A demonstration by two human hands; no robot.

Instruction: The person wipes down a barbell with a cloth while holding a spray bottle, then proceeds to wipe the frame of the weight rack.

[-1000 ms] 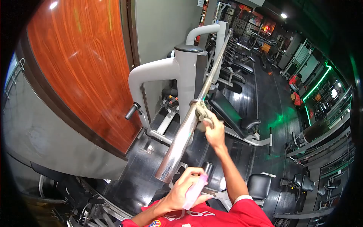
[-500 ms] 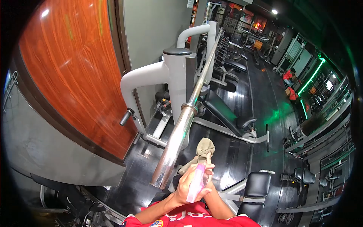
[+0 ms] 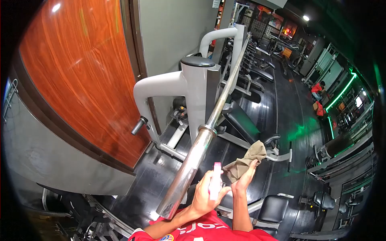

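Note:
My left hand (image 3: 204,193) is closed around a pink-and-white spray bottle (image 3: 216,184), seen mostly from above, so its lower part is hidden. To the right, a tan cloth (image 3: 242,164) is gripped in my right hand (image 3: 244,180), with its folds rising above the fingers. Just left of both hands runs a shiny metal barbell (image 3: 188,166), sloping away from me. Neither the cloth nor the bottle appears to touch the bar.
The barbell lies across a grey bench-press rack (image 3: 195,96). A black padded bench (image 3: 243,122) stands beyond it, and another black seat (image 3: 273,209) is at lower right. A wooden door panel (image 3: 76,80) is on the left. Far off, a person in red (image 3: 317,89) is near the mirrors.
My right hand has moved up and to the right with the cloth, away from my left hand. The cloth is spread wider. The view has shifted slightly.

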